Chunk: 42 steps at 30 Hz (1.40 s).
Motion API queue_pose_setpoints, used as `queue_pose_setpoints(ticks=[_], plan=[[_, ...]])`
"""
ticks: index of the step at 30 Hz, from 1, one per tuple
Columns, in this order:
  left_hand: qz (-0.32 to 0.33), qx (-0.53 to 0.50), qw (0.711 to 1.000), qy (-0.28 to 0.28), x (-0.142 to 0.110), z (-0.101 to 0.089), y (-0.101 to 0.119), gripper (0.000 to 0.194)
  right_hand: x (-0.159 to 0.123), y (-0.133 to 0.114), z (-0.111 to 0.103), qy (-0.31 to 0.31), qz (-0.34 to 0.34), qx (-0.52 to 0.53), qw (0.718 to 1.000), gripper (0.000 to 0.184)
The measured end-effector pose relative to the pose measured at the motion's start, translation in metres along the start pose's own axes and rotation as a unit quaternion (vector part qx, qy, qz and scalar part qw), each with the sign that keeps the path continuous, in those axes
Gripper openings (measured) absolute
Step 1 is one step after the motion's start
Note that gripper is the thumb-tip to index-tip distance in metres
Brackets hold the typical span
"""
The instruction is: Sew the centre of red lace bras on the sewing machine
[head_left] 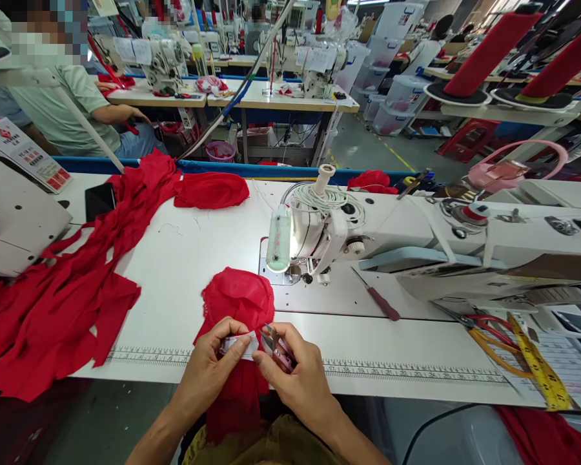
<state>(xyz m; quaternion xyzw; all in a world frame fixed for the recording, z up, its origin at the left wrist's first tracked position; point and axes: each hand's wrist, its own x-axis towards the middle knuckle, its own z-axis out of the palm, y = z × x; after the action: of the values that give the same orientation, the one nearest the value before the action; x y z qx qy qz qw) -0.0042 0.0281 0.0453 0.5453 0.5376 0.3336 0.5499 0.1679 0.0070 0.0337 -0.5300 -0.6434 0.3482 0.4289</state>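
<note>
A piece of red fabric (239, 294) lies at the table's front edge and hangs down over it. My left hand (217, 361) is closed on a small white label (246, 347) at that fabric, pinched between thumb and fingers. Close beside it, my right hand (295, 365) grips a pair of thread snips (277, 349), their blades pointing up by the label. The thumb of my right hand is near the label's edge; whether it touches is unclear. Behind the fabric stands the white sewing machine (310, 236), its needle area just right of the cloth.
A heap of red fabric (77, 290) covers the table's left side, near a black phone (100, 201). An awl (377, 297) lies right of the needle area. Scissors (494, 332) and a yellow tape measure (540, 365) rest at the right. A co-worker (72, 103) sits at far left.
</note>
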Motion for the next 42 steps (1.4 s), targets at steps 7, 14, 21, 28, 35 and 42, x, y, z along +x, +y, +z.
queue_pose_setpoints(ticks=[7, 14, 21, 28, 35, 42], plan=[[0.005, -0.004, 1.000, -0.006, 0.000, -0.001, -0.004, 0.027, -0.002, 0.003, 0.019, 0.069, -0.073, -0.012, 0.995, 0.007], [0.012, -0.008, 1.000, -0.003, 0.001, 0.000, -0.003, 0.027, -0.006, 0.007, 0.025, 0.090, -0.134, -0.033, 0.986, 0.010], [0.000, -0.011, 1.000, 0.009, 0.000, 0.000, -0.003, 0.030, -0.007, 0.010, 0.020, 0.074, -0.274, -0.148, 0.947, 0.034], [-0.010, -0.033, 0.999, 0.016, -0.001, 0.000, -0.002, 0.030, -0.012, 0.012, 0.020, 0.052, -0.294, -0.197, 0.934, 0.055], [-0.009, -0.031, 0.999, 0.015, 0.000, 0.001, -0.002, 0.028, -0.014, 0.014, 0.022, 0.045, -0.289, -0.170, 0.941, 0.059], [0.006, -0.012, 1.000, 0.007, -0.001, 0.000, -0.002, 0.027, -0.008, 0.004, 0.015, 0.033, -0.158, -0.022, 0.987, 0.028]])
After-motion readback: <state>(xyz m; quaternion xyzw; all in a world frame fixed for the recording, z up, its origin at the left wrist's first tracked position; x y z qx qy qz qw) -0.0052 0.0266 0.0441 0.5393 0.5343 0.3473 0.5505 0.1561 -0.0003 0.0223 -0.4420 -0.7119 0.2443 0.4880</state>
